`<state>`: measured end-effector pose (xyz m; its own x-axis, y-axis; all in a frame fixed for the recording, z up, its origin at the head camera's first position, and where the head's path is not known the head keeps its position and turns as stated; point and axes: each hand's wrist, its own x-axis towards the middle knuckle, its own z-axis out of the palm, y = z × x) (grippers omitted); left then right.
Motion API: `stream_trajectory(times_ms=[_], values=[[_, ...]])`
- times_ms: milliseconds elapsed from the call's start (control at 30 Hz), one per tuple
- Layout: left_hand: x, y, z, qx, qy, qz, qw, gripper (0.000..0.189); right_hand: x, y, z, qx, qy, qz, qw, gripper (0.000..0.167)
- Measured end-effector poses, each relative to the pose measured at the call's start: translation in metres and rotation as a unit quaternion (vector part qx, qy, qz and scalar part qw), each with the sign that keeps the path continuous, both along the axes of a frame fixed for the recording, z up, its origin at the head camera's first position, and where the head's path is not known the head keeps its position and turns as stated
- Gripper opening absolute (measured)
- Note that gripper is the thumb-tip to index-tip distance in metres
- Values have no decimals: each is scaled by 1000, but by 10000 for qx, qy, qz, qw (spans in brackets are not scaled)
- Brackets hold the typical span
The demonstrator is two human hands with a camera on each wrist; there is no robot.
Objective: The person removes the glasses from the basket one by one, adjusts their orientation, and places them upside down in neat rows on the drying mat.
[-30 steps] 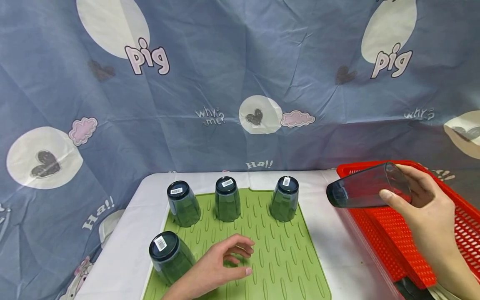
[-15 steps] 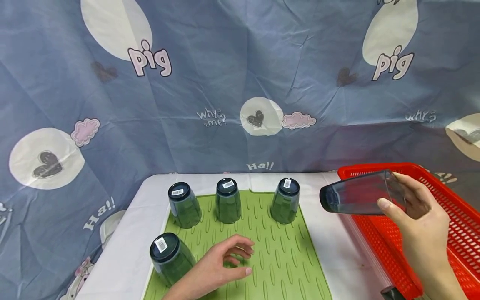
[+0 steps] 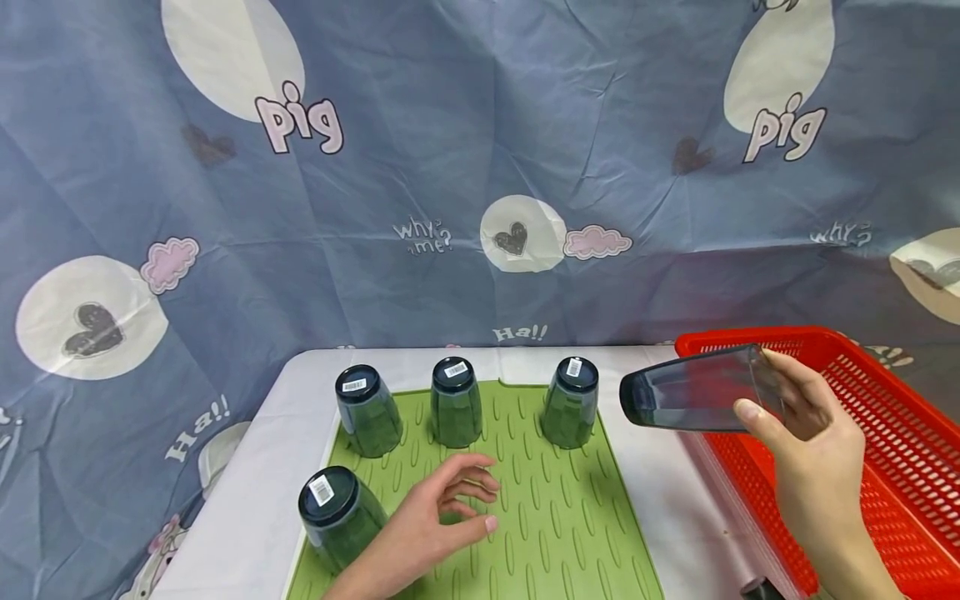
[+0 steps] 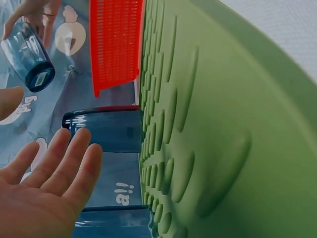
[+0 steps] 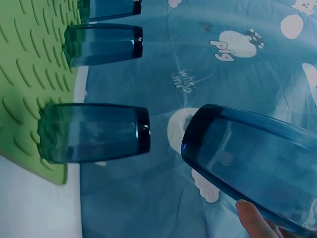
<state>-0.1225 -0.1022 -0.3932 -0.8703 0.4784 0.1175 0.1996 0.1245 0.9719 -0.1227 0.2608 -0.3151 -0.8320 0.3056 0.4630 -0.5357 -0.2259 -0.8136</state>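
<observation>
My right hand (image 3: pixel 813 442) grips a smoky blue drinking glass (image 3: pixel 690 392) near its rim. The glass lies on its side in the air, base to the left, between the basket and the mat. Over the green ridged mat (image 3: pixel 555 517), my left hand (image 3: pixel 431 521) hovers with loosely bent fingers and holds nothing. Several matching glasses stand upside down on the mat: one at the back right (image 3: pixel 572 404), one at the back middle (image 3: pixel 456 404), one at the back left (image 3: pixel 369 412). Another glass (image 3: pixel 341 517) is at the front left, partly behind my left wrist.
A red perforated basket (image 3: pixel 892 433) sits at the right of the white-covered table (image 3: pixel 660 483). A dark cylindrical end (image 3: pixel 761 588) shows beside the basket at the bottom. Behind the table hangs a blue printed cloth (image 3: pixel 420 167).
The right hand has carried the glass leftward, from over the red basket toward the mat. The left hand has shifted slightly up and left, still empty.
</observation>
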Motion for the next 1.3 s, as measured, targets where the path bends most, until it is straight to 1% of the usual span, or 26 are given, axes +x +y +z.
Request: stream_trajectory(times_ms=[100,233,333,433,600,733,800,1033,1200,1300], values=[[0,0,2,3,35,114,9999,50,-2,-2,-3,-204,61,190,9996,51],[-1,-1,5,56,-19,258,9996,52,-4,-6,-6,-376,101,363,9986,49],[-1,-1,8,126,-72,271,9995,53,-5,-7,-9,-507,128,501,9974,48],[-1,-1,10,169,-55,259,9995,53,-6,-9,-12,-508,150,696,9962,47],[-1,0,10,181,-14,334,9993,54,-4,-10,-13,-333,-63,895,9954,46],[-1,2,10,199,-79,428,9989,55,-5,-13,-15,-276,-208,1012,9943,45],[-1,3,11,196,-101,462,9987,56,-6,-14,-15,-330,-247,1104,9930,44],[-1,5,12,201,-92,485,9986,56,-6,-19,-21,-719,-418,1216,9891,43],[0,6,13,275,-154,483,9983,57,-7,-24,-26,-755,-407,1607,9833,42],[0,7,13,272,-160,459,9984,57,-7,-28,-28,-643,-440,1694,9825,41]])
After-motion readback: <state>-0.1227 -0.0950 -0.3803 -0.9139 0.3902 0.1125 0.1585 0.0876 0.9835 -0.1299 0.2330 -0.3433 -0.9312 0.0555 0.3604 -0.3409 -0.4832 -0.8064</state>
